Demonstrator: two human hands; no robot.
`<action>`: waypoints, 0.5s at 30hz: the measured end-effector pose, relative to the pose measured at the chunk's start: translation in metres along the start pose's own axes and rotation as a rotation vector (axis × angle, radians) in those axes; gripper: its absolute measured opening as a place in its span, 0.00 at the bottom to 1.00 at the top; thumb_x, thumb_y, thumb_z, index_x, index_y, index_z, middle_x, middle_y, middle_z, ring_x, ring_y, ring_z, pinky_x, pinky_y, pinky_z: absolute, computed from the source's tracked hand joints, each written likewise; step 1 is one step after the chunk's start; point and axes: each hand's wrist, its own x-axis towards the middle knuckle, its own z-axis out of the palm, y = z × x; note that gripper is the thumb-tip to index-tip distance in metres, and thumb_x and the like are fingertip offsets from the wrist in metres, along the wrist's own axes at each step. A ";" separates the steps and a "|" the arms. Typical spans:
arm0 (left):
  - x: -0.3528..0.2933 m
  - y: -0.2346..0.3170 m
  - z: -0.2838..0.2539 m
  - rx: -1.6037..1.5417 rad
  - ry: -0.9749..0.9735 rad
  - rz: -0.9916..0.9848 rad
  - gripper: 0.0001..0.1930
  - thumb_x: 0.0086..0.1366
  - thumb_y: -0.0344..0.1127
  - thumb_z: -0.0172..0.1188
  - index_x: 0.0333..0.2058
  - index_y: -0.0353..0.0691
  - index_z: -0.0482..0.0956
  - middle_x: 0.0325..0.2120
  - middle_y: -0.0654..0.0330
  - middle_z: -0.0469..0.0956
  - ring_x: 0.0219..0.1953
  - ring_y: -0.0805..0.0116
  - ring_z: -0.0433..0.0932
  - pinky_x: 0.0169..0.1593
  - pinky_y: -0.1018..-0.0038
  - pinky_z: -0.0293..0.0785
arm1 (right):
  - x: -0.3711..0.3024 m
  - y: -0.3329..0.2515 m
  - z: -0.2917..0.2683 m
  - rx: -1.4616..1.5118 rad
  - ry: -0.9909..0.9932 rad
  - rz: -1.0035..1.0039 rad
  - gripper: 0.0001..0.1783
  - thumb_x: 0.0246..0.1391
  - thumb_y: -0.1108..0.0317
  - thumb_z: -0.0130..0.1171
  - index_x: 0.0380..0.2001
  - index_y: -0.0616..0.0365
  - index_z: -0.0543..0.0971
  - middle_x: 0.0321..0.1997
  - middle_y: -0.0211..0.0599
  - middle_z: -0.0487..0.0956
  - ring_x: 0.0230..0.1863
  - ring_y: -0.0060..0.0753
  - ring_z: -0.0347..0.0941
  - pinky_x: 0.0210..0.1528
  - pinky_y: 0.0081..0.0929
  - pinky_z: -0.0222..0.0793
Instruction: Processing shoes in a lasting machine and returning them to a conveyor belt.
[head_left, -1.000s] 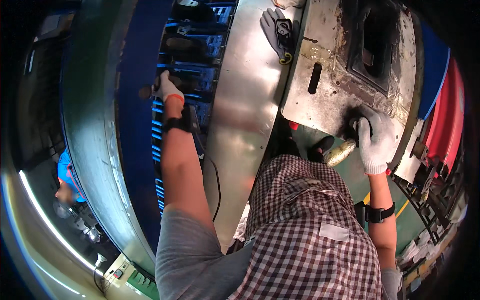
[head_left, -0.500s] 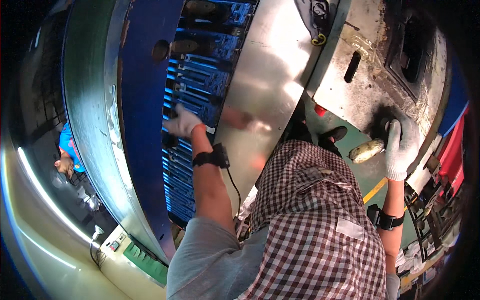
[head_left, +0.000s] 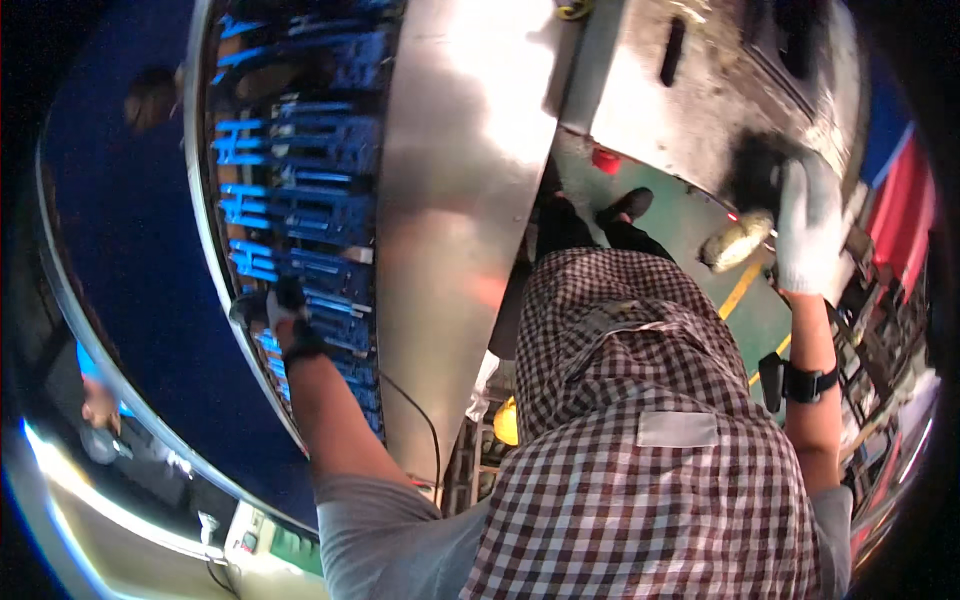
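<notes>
My left hand (head_left: 283, 306) reaches into an opening lined with bluish metal slats (head_left: 255, 205). Shade and blur hide its fingers there. My right hand (head_left: 812, 225), in a white knit glove, lies along the edge of a worn metal worktop (head_left: 640, 110). Its fingers look stretched out, and nothing shows held in them. Beside this hand, on its left, a pale, worn oblong piece like a handle (head_left: 738, 242) sticks out over the floor. A dark patch (head_left: 750, 170) covers the worktop by the fingertips.
A smooth metal panel (head_left: 450, 200) stands between the slats and my body. Beyond the slats curves a dark blue machine wall (head_left: 130, 250). A small red part (head_left: 605, 160) hangs under the worktop's corner. Another person (head_left: 100, 405) is at far left. Racks and a red cloth (head_left: 900, 200) are at right.
My left hand has moved down and toward me along the slats, into shade. My right hand stays at the worktop edge. The whole view has shifted.
</notes>
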 end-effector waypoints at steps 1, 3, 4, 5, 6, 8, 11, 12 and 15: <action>0.008 -0.047 0.056 0.080 0.165 0.011 0.14 0.75 0.41 0.52 0.51 0.42 0.80 0.48 0.57 0.82 0.49 0.62 0.79 0.58 0.67 0.75 | -0.001 -0.019 -0.009 -0.127 -0.058 0.009 0.07 0.66 0.70 0.59 0.39 0.63 0.80 0.38 0.48 0.78 0.40 0.50 0.75 0.48 0.38 0.71; 0.002 -0.060 0.126 -0.219 0.395 0.063 0.16 0.74 0.46 0.57 0.51 0.42 0.80 0.44 0.55 0.83 0.44 0.58 0.82 0.52 0.64 0.81 | -0.001 -0.018 -0.022 -0.191 -0.028 -0.038 0.08 0.65 0.67 0.59 0.40 0.61 0.82 0.39 0.47 0.80 0.42 0.51 0.76 0.50 0.41 0.71; -0.024 -0.052 0.106 -0.631 0.484 0.162 0.19 0.74 0.46 0.58 0.54 0.37 0.79 0.47 0.54 0.83 0.47 0.55 0.83 0.54 0.61 0.82 | 0.001 -0.016 -0.022 -0.139 -0.049 -0.038 0.09 0.65 0.66 0.58 0.40 0.61 0.82 0.38 0.47 0.81 0.43 0.51 0.77 0.51 0.41 0.71; -0.057 -0.055 0.092 -0.504 0.481 0.277 0.21 0.74 0.45 0.59 0.57 0.35 0.77 0.51 0.52 0.82 0.51 0.54 0.81 0.58 0.59 0.80 | 0.004 -0.018 -0.019 -0.117 -0.042 -0.035 0.10 0.66 0.65 0.58 0.41 0.60 0.83 0.39 0.47 0.81 0.43 0.51 0.77 0.51 0.42 0.71; -0.078 -0.066 0.100 -0.388 0.469 0.381 0.23 0.73 0.43 0.61 0.59 0.34 0.76 0.55 0.51 0.81 0.56 0.52 0.80 0.62 0.56 0.79 | 0.005 -0.018 -0.018 -0.112 -0.034 -0.038 0.11 0.66 0.63 0.57 0.41 0.59 0.83 0.39 0.47 0.81 0.44 0.51 0.77 0.52 0.43 0.71; -0.085 -0.070 0.208 -0.875 0.416 0.226 0.24 0.73 0.44 0.61 0.59 0.33 0.76 0.58 0.48 0.78 0.59 0.51 0.78 0.62 0.53 0.79 | -0.009 -0.004 -0.020 -0.260 -0.143 0.041 0.13 0.66 0.60 0.57 0.43 0.55 0.84 0.41 0.43 0.82 0.48 0.49 0.76 0.53 0.45 0.70; -0.134 -0.065 0.291 -1.104 0.191 0.090 0.27 0.71 0.40 0.64 0.62 0.30 0.72 0.61 0.48 0.76 0.63 0.48 0.74 0.69 0.51 0.71 | -0.004 -0.008 -0.020 -0.068 -0.219 0.087 0.13 0.64 0.61 0.57 0.43 0.55 0.84 0.43 0.43 0.83 0.50 0.50 0.77 0.57 0.44 0.70; -0.153 -0.055 0.329 -1.201 0.065 -0.004 0.28 0.71 0.41 0.65 0.63 0.29 0.71 0.62 0.48 0.75 0.64 0.48 0.73 0.70 0.51 0.69 | -0.006 -0.012 -0.018 -0.010 -0.200 0.090 0.13 0.64 0.61 0.57 0.43 0.56 0.84 0.44 0.43 0.83 0.51 0.50 0.77 0.58 0.44 0.70; -0.171 -0.045 0.422 -0.897 -0.378 -0.117 0.38 0.72 0.59 0.54 0.68 0.32 0.65 0.68 0.49 0.68 0.69 0.50 0.66 0.74 0.56 0.60 | -0.005 -0.045 -0.016 0.226 -0.114 -0.121 0.12 0.60 0.65 0.59 0.45 0.55 0.84 0.48 0.40 0.84 0.54 0.49 0.76 0.61 0.46 0.69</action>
